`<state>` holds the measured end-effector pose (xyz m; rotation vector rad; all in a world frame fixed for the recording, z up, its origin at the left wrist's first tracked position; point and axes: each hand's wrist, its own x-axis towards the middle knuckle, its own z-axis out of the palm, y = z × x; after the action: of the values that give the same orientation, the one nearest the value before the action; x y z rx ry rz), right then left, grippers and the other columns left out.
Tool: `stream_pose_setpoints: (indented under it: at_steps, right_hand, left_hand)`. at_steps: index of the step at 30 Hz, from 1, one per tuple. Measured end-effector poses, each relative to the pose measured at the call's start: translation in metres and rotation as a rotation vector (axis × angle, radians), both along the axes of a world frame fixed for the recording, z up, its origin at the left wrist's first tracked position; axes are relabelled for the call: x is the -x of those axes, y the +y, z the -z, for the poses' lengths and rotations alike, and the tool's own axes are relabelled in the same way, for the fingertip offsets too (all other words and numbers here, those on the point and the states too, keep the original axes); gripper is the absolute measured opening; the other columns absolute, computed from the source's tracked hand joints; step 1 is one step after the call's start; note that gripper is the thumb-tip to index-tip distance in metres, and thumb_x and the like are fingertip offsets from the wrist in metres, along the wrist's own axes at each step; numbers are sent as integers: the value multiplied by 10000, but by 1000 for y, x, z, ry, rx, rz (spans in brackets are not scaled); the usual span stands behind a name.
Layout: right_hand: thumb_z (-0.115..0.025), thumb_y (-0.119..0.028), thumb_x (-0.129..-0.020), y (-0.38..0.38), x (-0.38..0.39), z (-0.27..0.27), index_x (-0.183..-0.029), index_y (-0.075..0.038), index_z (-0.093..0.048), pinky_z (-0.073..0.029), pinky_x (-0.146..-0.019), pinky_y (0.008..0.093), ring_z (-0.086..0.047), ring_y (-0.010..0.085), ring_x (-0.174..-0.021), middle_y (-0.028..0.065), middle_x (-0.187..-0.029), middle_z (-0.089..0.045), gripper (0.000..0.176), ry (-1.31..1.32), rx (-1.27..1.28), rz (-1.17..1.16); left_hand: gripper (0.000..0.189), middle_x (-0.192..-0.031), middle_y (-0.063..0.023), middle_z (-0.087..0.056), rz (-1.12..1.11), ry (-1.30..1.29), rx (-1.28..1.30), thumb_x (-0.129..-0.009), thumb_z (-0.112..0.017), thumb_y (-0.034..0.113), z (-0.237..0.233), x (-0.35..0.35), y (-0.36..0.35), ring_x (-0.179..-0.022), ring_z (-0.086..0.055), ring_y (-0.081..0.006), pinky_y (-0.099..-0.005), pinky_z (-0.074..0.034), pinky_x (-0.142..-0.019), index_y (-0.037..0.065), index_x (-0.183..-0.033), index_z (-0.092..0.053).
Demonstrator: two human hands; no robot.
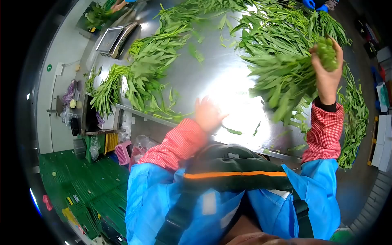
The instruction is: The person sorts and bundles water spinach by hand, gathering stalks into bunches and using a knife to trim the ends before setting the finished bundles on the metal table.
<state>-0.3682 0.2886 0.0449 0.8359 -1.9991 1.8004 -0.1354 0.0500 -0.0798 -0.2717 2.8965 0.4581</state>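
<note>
My right hand (328,81) is closed round the stems of a bunch of leafy greens (283,77), which look like water spinach. The cut stem ends stick up above the fingers, and the leaves fan out to the left over the table. Close to the near edge of the metal table (212,77), my left hand (207,115) is blurred, with its thumb held apart and nothing seen in it. A few loose leaves (232,131) lie to its right. Piled greens (269,30) spread behind the held bunch.
Several bunches of greens (152,61) line the table's left side, beside a scale (112,40). More greens (354,118) lie at far right. Blue-gloved hands (314,5) of another person show at the top right. A pink basket (123,152) and green crates (87,192) are lower left.
</note>
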Motion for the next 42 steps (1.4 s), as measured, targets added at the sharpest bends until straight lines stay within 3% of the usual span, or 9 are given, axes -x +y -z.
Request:
stream_pose_setpoints:
  at_steps: [4,7,15,21,23,27,30,37,42]
  right_hand:
    - [-697,-12,-706,-55,-30,27,-1178,-59,-576,-490,-930,390,-605,299,-999,122,-1046,-616,490,789,-568,-257]
    - [-582,-113,-753,-104,-98,81,-947,-105,-561,-454,-978,440,-589,234,-888,66,-881,-562,195,909,-711,-516]
    - [-535,-138,-815,-104,-180,137,-1062,-117,-561,-289,-1102,513,-436,295,-1260,83,-1188,-541,249,576,-1065,-573]
    - [-794,-278,-665,-49,-162,80,-1030,-50,-590,-472,-823,417,-575,328,-951,133,-975,-588,476,-125,-829,-400]
    - [-704,-258,-797,-24,-165,118,-956,-27,-616,-475,-647,355,-580,278,-720,116,-800,-588,294,-385,-938,-171]
    - [-503,-296,-979,-16,-184,199,-1020,7,-608,-452,-738,289,-570,158,-839,77,-930,-640,323,-1230,-307,-524]
    - [-480,-305,-987,-40,-196,191,-1080,10,-606,-467,-793,274,-578,135,-882,40,-949,-641,351,-1150,-208,-382]
    - [-468,-289,-949,-9,-200,209,-1186,10,-551,-539,-772,330,-648,222,-883,118,-1021,-650,390,-1714,674,-401]
    - [-551,-258,-942,-36,-203,189,-1207,5,-546,-498,-819,316,-613,185,-930,91,-1069,-637,373,-1526,300,-382]
  left_hand:
    - [679,-1289,-138,-550,-353,-174,-1097,-946,-361,584,-2,24,-27,-1215,-505,-279,-430,-360,-1048,52,-1358,-451]
    - [835,-1315,-148,-535,-482,-332,-1985,-905,-245,723,10,25,-29,-1242,-494,-255,-443,-377,-1049,59,-1383,-412]
    - [857,-1264,-147,-562,-882,-405,-2094,-841,-322,783,78,-22,-16,-1140,-570,-285,-463,-435,-1003,114,-1358,-457]
    - [588,-1269,-81,-571,-669,-472,-2075,-976,-360,546,70,-13,-10,-1144,-565,-259,-435,-458,-970,123,-1376,-443]
    - [504,-1246,-92,-584,-601,-487,-2103,-949,-531,370,76,-18,-12,-1103,-586,-250,-416,-472,-953,95,-1364,-451]
    - [489,-1226,-107,-586,-362,-489,-1915,-896,-612,148,72,-7,2,-1072,-598,-223,-382,-491,-921,55,-1348,-448]
    - [433,-1195,-105,-597,-214,-372,-1731,-902,-592,119,67,-9,17,-1056,-603,-225,-380,-496,-914,44,-1315,-484]
    - [476,-1267,-166,-566,-760,-406,-2184,-951,-518,238,71,-45,3,-1144,-572,-290,-423,-454,-997,23,-1361,-411]
    - [395,-1230,-130,-591,-558,-353,-1795,-943,-534,137,78,-46,11,-1063,-607,-228,-387,-490,-924,13,-1313,-479]
